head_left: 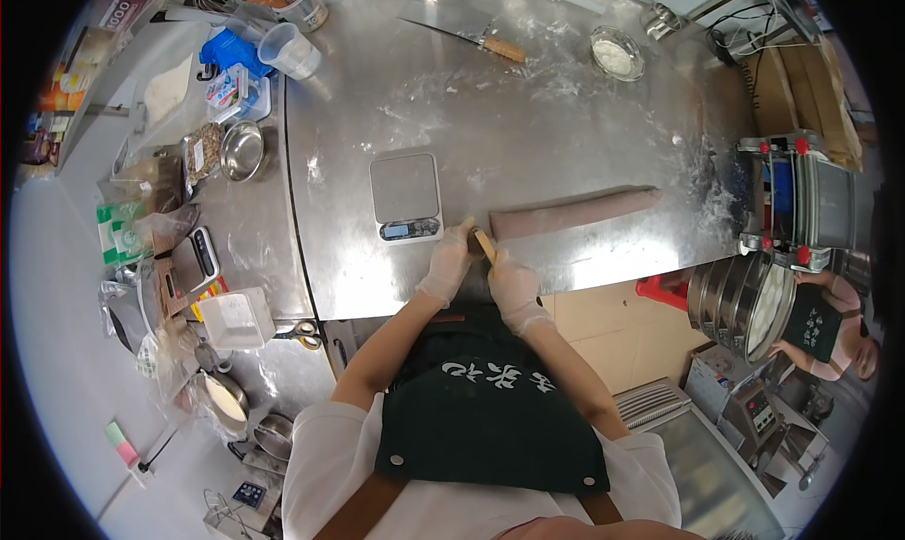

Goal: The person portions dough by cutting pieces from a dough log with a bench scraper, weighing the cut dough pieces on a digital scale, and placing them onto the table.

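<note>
Wooden handle (485, 246) slants away leftward, dough log (575, 213) lying left-to-right

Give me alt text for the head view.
A person's gloved right hand holds a small tan tool, the gloved left hand close by, beside a long brownish roll on a floury steel table with a digital scale.

So we've got both forearms (388, 348) angled inward, our gloved left hand (447, 265) close beside our curled, gloved right hand (515, 293).
</note>
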A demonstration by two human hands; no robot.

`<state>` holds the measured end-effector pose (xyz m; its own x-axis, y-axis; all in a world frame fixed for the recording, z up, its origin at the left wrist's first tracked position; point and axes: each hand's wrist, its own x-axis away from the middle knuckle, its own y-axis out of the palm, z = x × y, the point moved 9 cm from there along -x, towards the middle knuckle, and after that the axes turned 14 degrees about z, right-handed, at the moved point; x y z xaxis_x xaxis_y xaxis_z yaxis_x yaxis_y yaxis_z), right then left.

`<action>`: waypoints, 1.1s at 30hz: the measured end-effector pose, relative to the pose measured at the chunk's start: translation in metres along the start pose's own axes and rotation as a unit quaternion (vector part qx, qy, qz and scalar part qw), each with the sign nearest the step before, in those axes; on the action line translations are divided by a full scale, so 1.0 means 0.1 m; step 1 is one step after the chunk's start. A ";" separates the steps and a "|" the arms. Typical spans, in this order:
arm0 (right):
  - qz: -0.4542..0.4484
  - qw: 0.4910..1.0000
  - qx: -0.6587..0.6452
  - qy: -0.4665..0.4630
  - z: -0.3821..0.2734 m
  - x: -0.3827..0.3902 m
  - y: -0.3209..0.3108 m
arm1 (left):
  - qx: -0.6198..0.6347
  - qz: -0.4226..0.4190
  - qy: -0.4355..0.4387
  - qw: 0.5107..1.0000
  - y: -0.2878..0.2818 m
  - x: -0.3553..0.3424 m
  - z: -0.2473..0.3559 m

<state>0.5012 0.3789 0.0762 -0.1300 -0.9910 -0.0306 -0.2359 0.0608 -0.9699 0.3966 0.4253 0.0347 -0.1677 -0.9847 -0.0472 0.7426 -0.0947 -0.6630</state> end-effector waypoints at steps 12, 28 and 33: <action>0.019 1.000 -0.010 0.008 0.09 0.03 0.13 | -0.255 0.010 0.058 0.965 0.12 0.10 0.01; 0.103 0.987 -0.088 -0.081 0.17 0.27 -0.13 | -0.033 0.237 -0.125 0.963 -1.26 -0.61 -0.50; 0.054 0.994 -0.033 -0.091 0.11 0.26 -0.03 | 0.135 0.327 -0.250 0.901 -1.65 -0.32 -0.81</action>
<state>0.5087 0.3513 0.0755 0.0164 -0.9829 -0.1832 -0.2925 0.1705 -0.9410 0.2274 0.4845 0.0853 0.6260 -0.7794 0.0266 0.7190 0.5637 -0.4065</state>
